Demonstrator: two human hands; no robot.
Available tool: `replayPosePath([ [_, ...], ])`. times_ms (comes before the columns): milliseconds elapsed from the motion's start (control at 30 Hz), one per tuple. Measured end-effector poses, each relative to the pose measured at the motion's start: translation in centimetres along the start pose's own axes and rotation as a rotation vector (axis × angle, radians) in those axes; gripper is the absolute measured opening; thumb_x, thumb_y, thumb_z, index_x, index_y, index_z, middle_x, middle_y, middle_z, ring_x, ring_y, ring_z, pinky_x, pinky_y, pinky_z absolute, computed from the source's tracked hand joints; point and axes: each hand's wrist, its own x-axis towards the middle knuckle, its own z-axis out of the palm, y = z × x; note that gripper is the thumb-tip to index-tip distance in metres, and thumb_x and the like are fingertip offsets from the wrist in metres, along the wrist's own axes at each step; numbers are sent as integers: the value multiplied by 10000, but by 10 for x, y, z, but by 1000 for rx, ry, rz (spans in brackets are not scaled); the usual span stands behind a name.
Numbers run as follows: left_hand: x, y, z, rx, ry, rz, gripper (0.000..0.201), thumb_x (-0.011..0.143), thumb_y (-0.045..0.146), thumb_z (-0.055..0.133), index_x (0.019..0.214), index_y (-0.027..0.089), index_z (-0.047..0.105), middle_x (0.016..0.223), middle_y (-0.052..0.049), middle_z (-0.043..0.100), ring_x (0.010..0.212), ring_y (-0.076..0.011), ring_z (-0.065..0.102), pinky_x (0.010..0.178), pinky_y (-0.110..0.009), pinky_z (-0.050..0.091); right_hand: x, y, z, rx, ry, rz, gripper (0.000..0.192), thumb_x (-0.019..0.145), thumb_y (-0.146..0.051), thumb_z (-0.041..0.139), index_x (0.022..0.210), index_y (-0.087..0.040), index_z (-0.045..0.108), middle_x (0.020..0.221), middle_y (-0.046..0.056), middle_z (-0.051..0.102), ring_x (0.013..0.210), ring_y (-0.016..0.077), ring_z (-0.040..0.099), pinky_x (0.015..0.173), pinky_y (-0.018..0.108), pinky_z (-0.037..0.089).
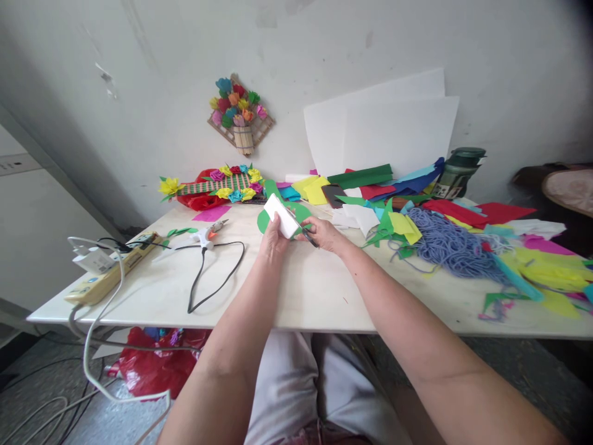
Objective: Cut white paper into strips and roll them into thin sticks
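My left hand holds a small white block together with a green paper shape above the middle of the white table. My right hand is closed on a dark slim tool, likely scissors, whose tip touches the green paper beside the white block. The two hands are close together, almost touching. Part of the green paper is hidden behind the block and my fingers.
A glue gun with a black cord lies left of my hands, beside a power strip. Colored paper scraps and blue yarn cover the right side. Paper-flower crafts and white sheets stand at the wall.
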Motion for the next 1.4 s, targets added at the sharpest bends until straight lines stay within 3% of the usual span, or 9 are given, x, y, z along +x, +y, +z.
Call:
replayPosePath([
  [333,0,1,3,-18,47,-6,273,897,239,478,1121,138,596,868,-74,714,841,-163,674,898,-310,498,-3,-6,2,186,-33,54,432,636,-407,702,979,-186,561,477,-99,461,391,73,406,354,191,346],
  [700,-3,-5,0,55,-29,-42,280,860,241,537,1108,123,595,907,-100,711,921,-209,666,866,-339,514,-2,-1,0,104,14,68,653,648,-445,727,1209,-197,502,570,-64,541,429,87,483,383,213,429],
  [900,-5,-7,3,92,-39,-50,192,883,203,486,964,114,635,876,-93,706,895,-192,665,803,-291,527,-1,3,-2,132,13,48,669,665,-453,715,1242,-198,491,559,-59,540,426,84,473,365,204,412],
  [1167,-4,-5,4,60,-22,-58,256,871,233,520,1087,121,603,913,-103,706,907,-198,664,807,-303,532,0,2,3,213,1,50,623,675,-433,702,1219,-197,509,511,-83,491,403,72,423,340,187,355],
  [1400,-6,-4,6,51,-21,-64,253,899,216,464,1059,91,614,837,-94,706,810,-171,673,760,-269,529,-2,-3,4,260,3,58,630,653,-391,722,1207,-179,510,475,-95,477,376,65,401,323,177,341],
])
